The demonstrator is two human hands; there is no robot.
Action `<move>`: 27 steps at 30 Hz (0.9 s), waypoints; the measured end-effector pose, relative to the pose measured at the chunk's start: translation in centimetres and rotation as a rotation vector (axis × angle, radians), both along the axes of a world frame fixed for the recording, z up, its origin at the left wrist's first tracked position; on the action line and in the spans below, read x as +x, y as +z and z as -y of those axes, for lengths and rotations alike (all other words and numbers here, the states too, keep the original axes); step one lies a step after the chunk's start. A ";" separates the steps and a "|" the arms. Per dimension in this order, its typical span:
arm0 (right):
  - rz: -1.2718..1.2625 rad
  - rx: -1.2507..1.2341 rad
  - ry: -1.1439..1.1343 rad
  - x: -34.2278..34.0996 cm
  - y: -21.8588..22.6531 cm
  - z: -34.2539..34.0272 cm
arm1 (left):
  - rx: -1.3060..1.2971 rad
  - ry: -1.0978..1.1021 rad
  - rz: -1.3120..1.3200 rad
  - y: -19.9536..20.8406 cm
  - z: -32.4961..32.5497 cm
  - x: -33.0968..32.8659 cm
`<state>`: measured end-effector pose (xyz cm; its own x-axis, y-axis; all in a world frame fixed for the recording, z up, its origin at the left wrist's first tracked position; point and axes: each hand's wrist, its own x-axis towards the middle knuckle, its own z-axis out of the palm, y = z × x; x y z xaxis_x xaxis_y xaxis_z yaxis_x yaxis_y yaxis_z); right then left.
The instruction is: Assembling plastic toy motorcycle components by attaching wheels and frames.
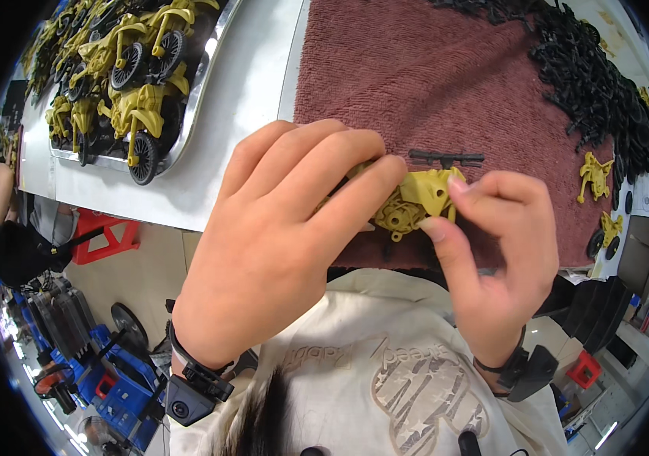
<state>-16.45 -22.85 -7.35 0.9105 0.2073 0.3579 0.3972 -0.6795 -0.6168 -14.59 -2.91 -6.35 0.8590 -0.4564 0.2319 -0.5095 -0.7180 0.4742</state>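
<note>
A yellow plastic toy motorcycle body (408, 209) is held between my two hands, just above the near edge of a reddish-brown towel. My left hand (286, 220) wraps over its left end, hiding that part. With thumb and forefinger, my right hand (499, 243) pinches the right end. Moulded engine detail shows on the body's middle, and a small dark hole marks its yellow panel. Just beyond the body, a black handlebar-shaped part (446, 159) lies on the towel (415, 76).
At the far left, a metal tray (206, 83) holds several yellow toy motorcycles (138, 114) with black wheels. Black plastic parts (586, 76) are heaped at the far right. Loose yellow bodies (595, 176) lie by the towel's right edge. A red stool (104, 235) stands below the table's left side.
</note>
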 end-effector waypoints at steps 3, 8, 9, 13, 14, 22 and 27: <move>-0.053 0.017 -0.045 -0.5 0.0 -0.3 | 0.014 -0.015 0.002 0.2 0.1 0.2; 0.079 -0.155 -0.018 -0.4 0.2 -0.4 | 0.036 -0.010 -0.015 0.5 0.2 0.2; 0.083 -0.155 -0.020 -0.5 0.2 -0.4 | 0.034 -0.015 -0.025 0.6 0.3 0.2; 0.044 -0.002 -0.087 -0.4 -0.5 -1.3 | 0.051 0.002 -0.030 0.8 0.1 0.3; 0.019 0.092 -0.123 -0.4 -1.0 -1.5 | 0.054 0.000 -0.026 0.8 0.2 0.2; -0.192 0.821 0.030 -0.5 -0.3 -1.5 | -0.249 0.141 -0.158 1.2 -0.3 -1.3; -0.426 0.850 0.178 0.1 1.3 -0.4 | -0.452 0.152 -0.145 1.2 -1.0 -2.4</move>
